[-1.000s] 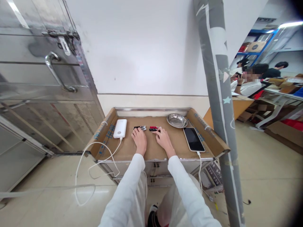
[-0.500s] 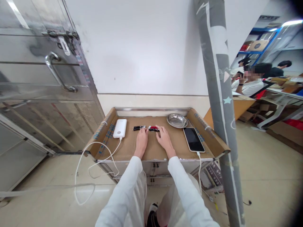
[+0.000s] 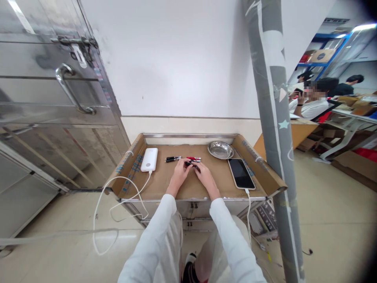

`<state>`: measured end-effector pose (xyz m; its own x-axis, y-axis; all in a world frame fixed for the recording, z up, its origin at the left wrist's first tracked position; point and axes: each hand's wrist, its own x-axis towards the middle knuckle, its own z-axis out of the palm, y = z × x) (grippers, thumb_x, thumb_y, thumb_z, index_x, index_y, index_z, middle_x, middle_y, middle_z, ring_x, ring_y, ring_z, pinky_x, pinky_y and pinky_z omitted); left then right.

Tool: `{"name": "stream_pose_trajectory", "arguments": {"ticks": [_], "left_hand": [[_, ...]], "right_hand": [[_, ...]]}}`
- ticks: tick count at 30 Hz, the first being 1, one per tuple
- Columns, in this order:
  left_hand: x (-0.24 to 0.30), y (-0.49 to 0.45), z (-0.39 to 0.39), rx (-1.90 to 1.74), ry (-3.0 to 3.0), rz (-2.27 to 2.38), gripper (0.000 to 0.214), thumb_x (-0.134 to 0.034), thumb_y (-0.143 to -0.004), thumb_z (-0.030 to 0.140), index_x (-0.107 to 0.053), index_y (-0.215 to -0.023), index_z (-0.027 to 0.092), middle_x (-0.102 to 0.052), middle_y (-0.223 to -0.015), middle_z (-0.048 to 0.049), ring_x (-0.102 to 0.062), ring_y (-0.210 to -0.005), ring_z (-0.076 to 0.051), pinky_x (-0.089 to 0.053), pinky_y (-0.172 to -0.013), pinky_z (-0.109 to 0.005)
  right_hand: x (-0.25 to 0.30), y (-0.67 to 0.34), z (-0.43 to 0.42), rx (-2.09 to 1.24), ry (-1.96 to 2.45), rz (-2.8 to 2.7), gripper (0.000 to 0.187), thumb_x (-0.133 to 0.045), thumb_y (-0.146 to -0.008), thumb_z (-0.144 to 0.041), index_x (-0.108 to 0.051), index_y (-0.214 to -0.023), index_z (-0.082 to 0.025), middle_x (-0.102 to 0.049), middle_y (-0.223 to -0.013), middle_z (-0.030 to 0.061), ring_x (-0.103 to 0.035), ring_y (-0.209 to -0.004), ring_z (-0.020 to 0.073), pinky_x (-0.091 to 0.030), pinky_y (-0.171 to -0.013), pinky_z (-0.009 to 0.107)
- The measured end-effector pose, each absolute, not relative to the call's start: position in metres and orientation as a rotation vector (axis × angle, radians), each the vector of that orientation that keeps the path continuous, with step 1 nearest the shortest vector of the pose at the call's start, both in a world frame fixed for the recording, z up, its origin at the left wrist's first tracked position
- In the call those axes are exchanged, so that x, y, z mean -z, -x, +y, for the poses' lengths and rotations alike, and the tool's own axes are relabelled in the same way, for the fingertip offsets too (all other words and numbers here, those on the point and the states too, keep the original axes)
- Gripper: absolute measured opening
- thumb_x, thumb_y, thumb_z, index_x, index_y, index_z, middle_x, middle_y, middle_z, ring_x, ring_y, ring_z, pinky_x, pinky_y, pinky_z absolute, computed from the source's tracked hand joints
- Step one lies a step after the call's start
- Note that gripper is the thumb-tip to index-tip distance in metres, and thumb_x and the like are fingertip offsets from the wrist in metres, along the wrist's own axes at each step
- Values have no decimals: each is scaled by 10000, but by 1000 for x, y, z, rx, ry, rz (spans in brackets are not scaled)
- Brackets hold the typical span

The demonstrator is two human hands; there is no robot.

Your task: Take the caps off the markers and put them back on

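Observation:
A dark pen (image 3: 192, 164) is held between my two hands, just in front of the other pens. My left hand (image 3: 179, 173) is closed on its left end, and my right hand (image 3: 204, 175) is closed around its right end. Fingers hide much of the pen. Behind them a red pen (image 3: 193, 158) lies on the cardboard, with another pen close beside it. To the left of my left hand rest black pens (image 3: 172, 159), side by side.
The cardboard-lined tray top (image 3: 165, 184) has raised side walls. On it lie a white power bank (image 3: 149, 160) with a cable at the left, a metal dish (image 3: 220, 150) at the back right, and a phone (image 3: 241, 174) with a cable. A wrapped grey pole (image 3: 273, 118) stands at the right.
My right hand has drawn back from the pens with a dark pen. My left hand has moved right to meet it, and both now hold that pen.

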<state>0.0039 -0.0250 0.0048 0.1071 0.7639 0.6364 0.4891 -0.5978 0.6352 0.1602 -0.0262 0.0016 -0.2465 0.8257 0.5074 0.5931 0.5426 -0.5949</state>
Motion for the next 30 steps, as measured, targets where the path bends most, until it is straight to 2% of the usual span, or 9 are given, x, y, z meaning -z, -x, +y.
{"name": "stream_pose_trajectory", "arguments": {"ticks": [5, 19, 24, 30], "left_hand": [[-12, -4, -31, -1539, -2073, 1295, 200, -401, -948, 277, -468, -1120, 198, -569, -1077, -87, -586, -998, -154, -498, -879, -313], [-13, -2, -29, -1632, -2022, 1465, 166, -379, -948, 236, -498, -1053, 187, -576, -1033, -89, -574, -990, -172, -484, -878, -335], [-5, -2, -24, -1450, -2085, 1338, 122, -443, -923, 217, -516, -1019, 195, -600, -1007, -61, -597, -926, -148, -499, -828, -287], [-4, -3, -24, -1108, -2347, 1423, 43, -524, -885, 217, -564, -891, 204, -638, -902, -33, -586, -909, -191, -472, -853, -348]], "right_hand": [[3, -161, -23, -372, 1142, -1909, 364, -433, -861, -148, -587, -1183, -221, -634, -1177, 84, -598, -1083, 188, -462, -956, 361], [2, -164, -24, -385, 1264, -1738, 298, -419, -882, -189, -570, -1136, -217, -689, -1045, 76, -662, -925, 189, -508, -838, 334], [1, -166, -24, -351, 1320, -1560, 214, -392, -921, -290, -535, -1050, -196, -683, -1007, 104, -658, -933, 212, -506, -800, 341], [-2, -166, -27, -305, 1305, -1629, 194, -395, -936, -316, -540, -978, -193, -658, -941, 90, -629, -885, 205, -488, -790, 330]]}}
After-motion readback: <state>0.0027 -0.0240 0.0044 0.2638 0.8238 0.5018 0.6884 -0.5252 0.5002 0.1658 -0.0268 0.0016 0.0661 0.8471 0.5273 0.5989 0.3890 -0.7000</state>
